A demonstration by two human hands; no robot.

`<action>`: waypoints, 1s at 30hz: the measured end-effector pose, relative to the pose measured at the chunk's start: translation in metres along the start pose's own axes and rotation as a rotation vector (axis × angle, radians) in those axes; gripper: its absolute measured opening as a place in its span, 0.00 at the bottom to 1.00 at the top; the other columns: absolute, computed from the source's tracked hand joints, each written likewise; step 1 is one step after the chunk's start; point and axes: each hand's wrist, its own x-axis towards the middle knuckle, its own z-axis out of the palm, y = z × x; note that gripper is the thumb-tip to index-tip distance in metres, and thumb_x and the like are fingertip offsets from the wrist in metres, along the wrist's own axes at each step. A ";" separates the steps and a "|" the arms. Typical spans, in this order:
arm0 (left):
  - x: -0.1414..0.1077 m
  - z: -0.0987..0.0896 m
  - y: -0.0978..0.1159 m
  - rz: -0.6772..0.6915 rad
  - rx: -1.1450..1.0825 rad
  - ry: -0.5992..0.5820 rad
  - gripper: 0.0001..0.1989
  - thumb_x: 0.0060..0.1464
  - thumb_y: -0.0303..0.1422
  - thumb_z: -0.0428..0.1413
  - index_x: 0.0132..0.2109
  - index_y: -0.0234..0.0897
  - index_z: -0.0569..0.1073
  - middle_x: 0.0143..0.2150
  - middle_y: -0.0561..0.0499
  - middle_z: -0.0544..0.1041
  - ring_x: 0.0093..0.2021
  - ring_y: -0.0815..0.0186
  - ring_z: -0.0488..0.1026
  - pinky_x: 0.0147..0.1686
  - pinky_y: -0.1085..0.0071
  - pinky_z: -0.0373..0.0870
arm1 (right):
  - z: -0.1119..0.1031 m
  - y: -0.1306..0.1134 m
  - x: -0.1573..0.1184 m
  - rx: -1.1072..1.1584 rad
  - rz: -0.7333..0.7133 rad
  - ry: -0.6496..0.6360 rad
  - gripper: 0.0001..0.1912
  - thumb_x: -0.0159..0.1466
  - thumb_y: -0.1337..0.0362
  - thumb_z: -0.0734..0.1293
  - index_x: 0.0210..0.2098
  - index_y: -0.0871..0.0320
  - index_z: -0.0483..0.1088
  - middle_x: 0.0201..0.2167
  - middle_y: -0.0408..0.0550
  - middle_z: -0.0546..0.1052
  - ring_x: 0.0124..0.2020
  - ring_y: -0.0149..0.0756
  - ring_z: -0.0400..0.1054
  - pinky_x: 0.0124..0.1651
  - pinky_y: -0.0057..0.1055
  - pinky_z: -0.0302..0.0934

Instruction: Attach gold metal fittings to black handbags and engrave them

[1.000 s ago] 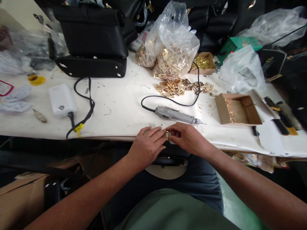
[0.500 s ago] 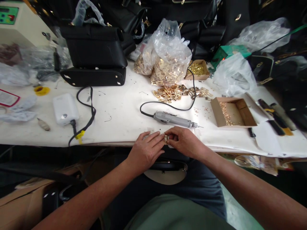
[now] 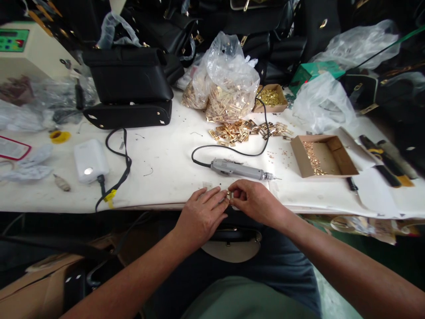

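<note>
At the front edge of the table, my left hand (image 3: pixel 201 215) lies flat with its fingers stretched out, their tips beside a small gold metal plate (image 3: pixel 229 195). My right hand (image 3: pixel 255 200) is closed in a pinch on that plate from the other side. Beneath both hands is part of a black handbag (image 3: pixel 247 235) with a pale panel, resting on my lap; much of it is covered by the hands. A grey electric screwdriver (image 3: pixel 237 169) lies just beyond my fingers, its bit pointing right.
Gold plates (image 3: pixel 235 132) are heaped behind the screwdriver, before a clear bag (image 3: pixel 232 88) full of them. An open cardboard box (image 3: pixel 341 155) on the right contains small copper-coloured pieces. Black handbags (image 3: pixel 129 71) stand at the back left, near a white power adapter (image 3: pixel 91 161).
The camera view has shifted slightly, so the table's front edge sits a little lower. Both hands keep nearly the same pose around the gold plate.
</note>
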 end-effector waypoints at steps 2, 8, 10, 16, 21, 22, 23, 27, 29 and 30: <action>0.000 0.000 0.000 -0.011 -0.005 -0.006 0.16 0.65 0.33 0.59 0.58 0.39 0.75 0.63 0.47 0.77 0.64 0.53 0.71 0.62 0.50 0.66 | 0.000 0.000 0.000 -0.018 -0.004 0.004 0.10 0.61 0.71 0.71 0.43 0.58 0.77 0.31 0.42 0.78 0.31 0.31 0.70 0.35 0.27 0.61; 0.000 0.001 0.000 -0.026 -0.008 -0.007 0.14 0.66 0.34 0.57 0.57 0.39 0.76 0.62 0.48 0.77 0.64 0.54 0.71 0.62 0.51 0.65 | -0.003 0.002 0.002 -0.083 -0.030 -0.020 0.07 0.62 0.69 0.72 0.41 0.57 0.77 0.33 0.45 0.79 0.33 0.33 0.70 0.36 0.29 0.60; 0.000 0.001 0.000 -0.027 -0.016 -0.003 0.14 0.67 0.34 0.57 0.57 0.39 0.76 0.62 0.48 0.77 0.64 0.55 0.71 0.62 0.51 0.65 | -0.004 0.002 0.002 -0.090 -0.041 -0.027 0.07 0.62 0.70 0.72 0.41 0.58 0.77 0.32 0.44 0.78 0.32 0.33 0.70 0.36 0.29 0.60; 0.001 0.002 0.000 -0.032 -0.029 0.003 0.14 0.67 0.34 0.56 0.57 0.39 0.76 0.62 0.47 0.77 0.64 0.55 0.71 0.62 0.52 0.65 | -0.005 0.000 0.001 -0.098 -0.051 -0.031 0.07 0.63 0.70 0.71 0.42 0.58 0.78 0.32 0.45 0.78 0.32 0.33 0.69 0.36 0.29 0.60; 0.001 0.002 0.001 -0.038 -0.039 -0.001 0.14 0.68 0.33 0.55 0.57 0.38 0.77 0.62 0.46 0.77 0.64 0.55 0.71 0.63 0.52 0.65 | -0.004 0.003 0.001 -0.085 -0.039 -0.030 0.08 0.63 0.69 0.72 0.43 0.58 0.78 0.33 0.45 0.78 0.33 0.33 0.70 0.36 0.29 0.60; 0.001 0.002 0.000 -0.039 -0.042 -0.001 0.14 0.68 0.33 0.55 0.57 0.39 0.77 0.62 0.46 0.77 0.64 0.55 0.71 0.63 0.52 0.65 | -0.004 0.003 0.001 -0.078 -0.044 -0.035 0.09 0.63 0.70 0.72 0.44 0.58 0.78 0.34 0.44 0.78 0.33 0.33 0.70 0.37 0.29 0.60; 0.001 0.002 0.000 -0.040 -0.046 -0.001 0.14 0.67 0.34 0.56 0.57 0.39 0.76 0.62 0.46 0.77 0.64 0.55 0.71 0.62 0.52 0.65 | -0.004 0.004 0.001 -0.073 -0.051 -0.041 0.09 0.63 0.70 0.71 0.44 0.57 0.78 0.34 0.44 0.78 0.34 0.33 0.70 0.37 0.29 0.60; 0.000 0.003 -0.001 -0.044 -0.071 0.021 0.15 0.66 0.34 0.58 0.57 0.39 0.77 0.62 0.47 0.78 0.64 0.55 0.72 0.62 0.53 0.66 | -0.005 0.002 0.001 -0.072 -0.050 -0.043 0.10 0.64 0.70 0.71 0.45 0.58 0.78 0.34 0.44 0.78 0.34 0.33 0.69 0.37 0.29 0.60; -0.001 0.005 -0.002 -0.048 -0.090 0.039 0.15 0.66 0.35 0.58 0.57 0.40 0.77 0.62 0.48 0.78 0.64 0.56 0.72 0.61 0.53 0.65 | -0.005 0.001 0.000 -0.080 -0.041 -0.041 0.09 0.64 0.71 0.71 0.44 0.58 0.78 0.34 0.45 0.78 0.33 0.33 0.69 0.37 0.29 0.60; -0.001 0.005 -0.003 -0.051 -0.098 0.046 0.15 0.65 0.35 0.59 0.57 0.40 0.77 0.61 0.48 0.78 0.64 0.56 0.72 0.61 0.53 0.65 | -0.005 0.000 0.000 -0.084 -0.038 -0.041 0.09 0.64 0.71 0.71 0.43 0.58 0.78 0.34 0.45 0.78 0.33 0.33 0.69 0.37 0.29 0.60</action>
